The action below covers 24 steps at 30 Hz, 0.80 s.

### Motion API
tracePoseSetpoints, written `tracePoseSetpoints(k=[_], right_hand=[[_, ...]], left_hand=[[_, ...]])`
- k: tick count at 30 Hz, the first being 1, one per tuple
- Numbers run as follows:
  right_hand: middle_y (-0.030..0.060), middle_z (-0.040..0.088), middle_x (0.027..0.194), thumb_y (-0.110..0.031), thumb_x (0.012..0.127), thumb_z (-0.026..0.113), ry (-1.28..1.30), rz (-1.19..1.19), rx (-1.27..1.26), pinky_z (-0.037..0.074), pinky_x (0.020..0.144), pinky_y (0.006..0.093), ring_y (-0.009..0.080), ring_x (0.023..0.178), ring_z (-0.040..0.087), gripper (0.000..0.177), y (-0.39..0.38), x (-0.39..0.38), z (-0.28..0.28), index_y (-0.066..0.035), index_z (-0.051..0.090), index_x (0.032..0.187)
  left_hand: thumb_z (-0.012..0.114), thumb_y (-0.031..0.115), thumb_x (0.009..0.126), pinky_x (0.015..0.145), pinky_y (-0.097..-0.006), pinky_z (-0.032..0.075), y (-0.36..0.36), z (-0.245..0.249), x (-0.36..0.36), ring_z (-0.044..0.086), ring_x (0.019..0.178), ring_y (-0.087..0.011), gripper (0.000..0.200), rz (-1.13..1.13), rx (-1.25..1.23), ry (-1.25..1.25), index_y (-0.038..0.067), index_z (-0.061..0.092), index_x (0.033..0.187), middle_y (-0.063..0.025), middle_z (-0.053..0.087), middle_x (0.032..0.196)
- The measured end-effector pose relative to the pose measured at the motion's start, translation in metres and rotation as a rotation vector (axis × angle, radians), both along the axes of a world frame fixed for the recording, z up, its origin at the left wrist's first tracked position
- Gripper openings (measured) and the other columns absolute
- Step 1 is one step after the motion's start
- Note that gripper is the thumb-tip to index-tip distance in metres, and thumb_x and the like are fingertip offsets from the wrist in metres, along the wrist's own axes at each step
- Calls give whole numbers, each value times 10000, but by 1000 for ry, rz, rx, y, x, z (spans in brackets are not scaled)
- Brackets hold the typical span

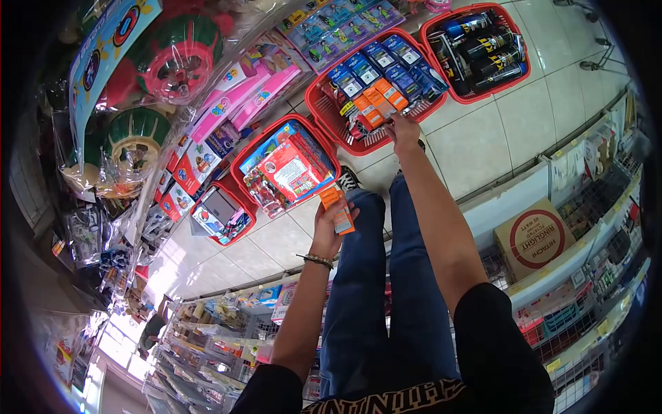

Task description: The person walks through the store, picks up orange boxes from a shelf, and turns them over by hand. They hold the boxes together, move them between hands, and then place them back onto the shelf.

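My left hand (332, 219) is closed around small orange boxes (343, 215) with white lettering, held above the floor by my left knee. Further forward, my right hand (404, 131) reaches into a red plastic basket (325, 114). Its bent fingers pinch at the edge of the orange boxes (378, 101) there; how much of a box they grasp is partly hidden. Behind these, the same basket holds several dark blue packs (386, 61) in rows. A red basket (238, 168) nearer my left hand is filled with colourful flat packages (293, 169).
Another red basket (431, 31) holds dark spray cans (486, 46). A smaller red basket (249, 222) stands at the left. Pink toy boxes (231, 103) and wrapped toys line the left side. Shelving with a ring light box (534, 238) runs along the right. Tiled floor (472, 134) lies between.
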State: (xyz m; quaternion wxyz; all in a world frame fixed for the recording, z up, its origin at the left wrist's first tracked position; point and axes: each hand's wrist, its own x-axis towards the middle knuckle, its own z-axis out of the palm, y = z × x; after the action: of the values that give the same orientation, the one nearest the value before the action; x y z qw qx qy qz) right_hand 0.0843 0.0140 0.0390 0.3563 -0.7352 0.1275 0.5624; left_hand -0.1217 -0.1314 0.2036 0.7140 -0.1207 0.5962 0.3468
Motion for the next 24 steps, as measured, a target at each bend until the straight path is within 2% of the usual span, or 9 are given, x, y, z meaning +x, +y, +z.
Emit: tracePoseSetpoints(k=[2,4,6,8,11,12,15,22,24], right_hand=[[79,657,898,-174,871,693,-58,-29,-57,520,548,272,164,722,655,210,-16,-1,14,-31,621,1007],[73,647,921,-219,866,694,-82,442,4,547,626,300,181,757,655,288,-53,4,15,-51,596,1079],[73,631,1017,-231,869,683,175,508,95,557,700,318,207,818,657,375,-81,2,44,-64,560,1182],[75,606,1135,-231,920,653,528,422,18,570,811,367,236,923,664,355,-86,0,87,-72,540,1216],[80,581,1200,-230,985,596,788,364,132,561,916,421,265,1010,663,297,-109,-3,112,-70,537,1229],[81,598,1181,-226,1019,549,754,336,107,546,969,440,267,1053,659,270,-104,-2,122,-58,535,1231],[96,627,1162,-225,1012,560,802,181,218,562,942,422,246,1038,668,286,-111,3,111,-45,542,1233],[130,668,1133,-172,988,562,663,270,220,588,877,394,223,945,701,276,-93,4,100,-5,573,1207],[136,673,1115,-175,963,574,463,311,205,606,799,381,234,917,708,335,-84,0,93,21,560,1235]], left_hand=[[686,134,900,885,-424,568,6,-3,3,646,958,-219,335,7,11,7,56,559,1199,-80,623,1077],[691,169,906,834,-387,561,20,-10,9,638,912,-177,334,-45,-5,-13,69,563,1198,-48,620,1039],[673,205,920,828,-368,557,32,-23,18,644,909,-175,316,-49,42,-7,76,564,1186,-42,624,1010],[640,252,943,776,-323,543,48,-33,31,648,893,-161,292,-62,118,18,92,569,1176,-29,633,977],[632,248,947,765,-316,537,61,-53,49,641,878,-155,278,-66,94,23,91,575,1169,-25,630,977],[638,249,942,757,-320,538,66,-56,57,633,857,-151,270,-75,137,40,95,584,1156,-23,626,959],[642,259,944,825,-334,525,73,-60,71,624,957,-160,352,-97,116,64,72,561,1231,-41,641,1067],[569,255,988,847,-346,525,89,-70,59,645,971,-190,259,-57,165,-150,61,578,1160,-56,658,1058],[563,255,993,889,-357,516,89,-78,55,641,1014,-204,261,3,176,-149,74,570,1181,-68,655,1105]])
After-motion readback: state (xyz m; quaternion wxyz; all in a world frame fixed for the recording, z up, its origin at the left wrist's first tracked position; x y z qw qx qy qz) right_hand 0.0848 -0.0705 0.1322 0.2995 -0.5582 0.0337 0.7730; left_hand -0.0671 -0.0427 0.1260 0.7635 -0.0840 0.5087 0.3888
